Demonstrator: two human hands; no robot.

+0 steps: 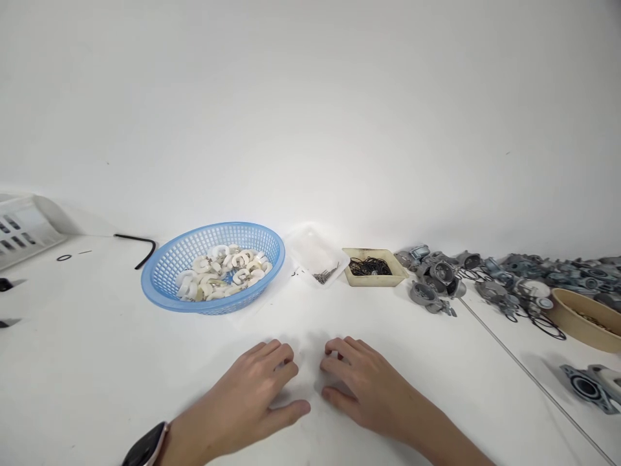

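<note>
Over on the right, grey metal housings (431, 278) crowd the back, a tan bowl (577, 327) among them; far left, a white basket (26, 226) and a bent black rod (136, 238). Here's the left hand (259, 382), here's the right hand (363, 382), both released, fingers loosely curled (a watch (143, 446) on the left wrist). Just beyond: the blue basket (242, 304) of white parts (223, 275) ahead of the left, the white tray (310, 249) of pins (321, 277) centrally, the cream tray (372, 281) of black rings (369, 266) ahead of the right. All on a white table (121, 356), backed by a white wall (310, 116).
</note>
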